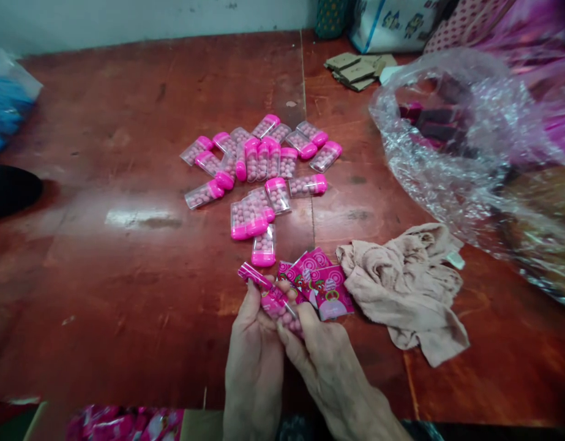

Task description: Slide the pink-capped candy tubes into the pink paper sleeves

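Note:
Near the table's front edge, my left hand [257,343] and my right hand [321,343] both grip one clear candy container [289,317] with pink balls inside. A pink printed sleeve [272,298] covers its upper part and sticks out past it to the upper left. My left thumb presses on the sleeve, while my right thumb and fingers pinch the lower end. Just behind my hands lie several flat pink printed sleeves [330,291], fanned over each other. Beyond them, many similar candy containers with pink caps [264,254] lie in a loose heap.
To the right is a crumpled beige cloth [401,282], with a clear plastic bag [447,153] behind it. Cardboard pieces [355,70] lie at the back. A bag of blue items [9,104] and a black object [11,191] are at left. Below the edge, a box holds pink packets [126,424].

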